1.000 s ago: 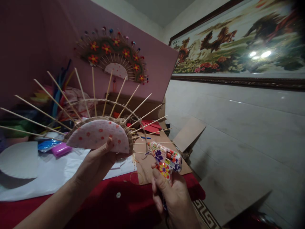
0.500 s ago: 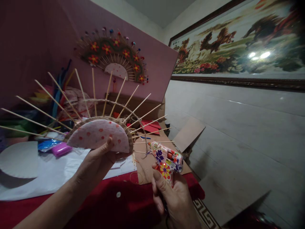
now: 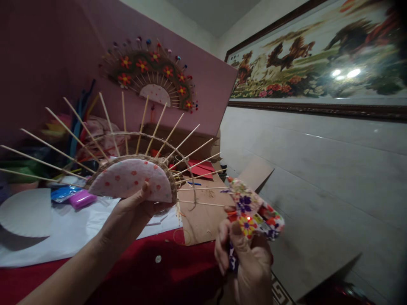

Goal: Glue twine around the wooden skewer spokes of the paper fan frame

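My left hand [image 3: 133, 212] grips a handmade fan [image 3: 127, 180] by its lower edge, thumb on the front. The fan has a half-round panel of pale cloth with red dots, bordered by twine, with wooden sticks [image 3: 162, 123] spreading outward. A second arc of twine [image 3: 168, 144] crosses the sticks further out. My right hand [image 3: 244, 258] is wrapped round the handle of a hot glue gun [image 3: 251, 207] with a flower pattern and a small red light. Its nozzle points up and left, near the tips of the lowest right sticks.
On the red-covered table [image 3: 178, 262] lie a brown board [image 3: 203, 220], red paper [image 3: 202, 168], a white paper half-disc [image 3: 27, 212] and blue and purple packets [image 3: 81, 199]. A finished fan [image 3: 155, 93] leans behind on a pink panel. A framed horse picture [image 3: 299, 59] hangs right.
My right hand has moved the glue gun to the right, away from the outer twine arc, and the nozzle is tilted more upward. The left hand and fan have barely moved.
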The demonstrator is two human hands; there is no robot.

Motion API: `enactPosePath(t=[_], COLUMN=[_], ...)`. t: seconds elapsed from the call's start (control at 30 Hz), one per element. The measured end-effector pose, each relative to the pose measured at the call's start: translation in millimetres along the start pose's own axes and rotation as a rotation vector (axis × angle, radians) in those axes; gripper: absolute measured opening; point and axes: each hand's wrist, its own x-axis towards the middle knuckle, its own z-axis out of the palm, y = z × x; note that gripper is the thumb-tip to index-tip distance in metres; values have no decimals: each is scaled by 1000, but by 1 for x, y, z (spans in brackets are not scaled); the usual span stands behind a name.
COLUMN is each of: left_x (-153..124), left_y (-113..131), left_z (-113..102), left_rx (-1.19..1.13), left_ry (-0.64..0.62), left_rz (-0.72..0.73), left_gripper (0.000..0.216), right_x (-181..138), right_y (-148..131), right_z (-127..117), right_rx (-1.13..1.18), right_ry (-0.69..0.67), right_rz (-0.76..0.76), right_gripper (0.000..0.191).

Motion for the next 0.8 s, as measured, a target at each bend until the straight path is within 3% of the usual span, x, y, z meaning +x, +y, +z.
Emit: enactPosePath(t=[0.1,0.2,0.33,0.47,0.53,0.6,0.67,0.73,0.8], left_x=[0,1,2,3,3,2,3,3,2], left_y=[2,5,6,6,7,7,7,7,7], left_z=[2,4,5,4,4,4,4,4,4], left_rx=[-20,-39,-40,-48,-59,-68,-75,-74,-72], left_ry=[9,11,-6,-3,-4,-12,-18,-21,-19], left_rz=[45,105,123,97,99,117,130,117,100], left_gripper=[23,22,21,17,14,11,11,13,15], right_x=[20,56,102,115,107,90,68,47,33], right_y=[7,25,49,54,53,50,43,32,20], right_z=[-12,-34,-51,-43,-38,-34,-30,-21,-7], right_rx=[-11,-304,-1029,-1576,-1716,-1838,-1809,-1586,-1353], right_ry=[199,307,137,-72,-89,-12,83,88,125], right_rz=[-149,-191,-143,-102,-193,-373,-618,-869,-1026], right_gripper=[32,33,31,28,22,19,14,13,9])
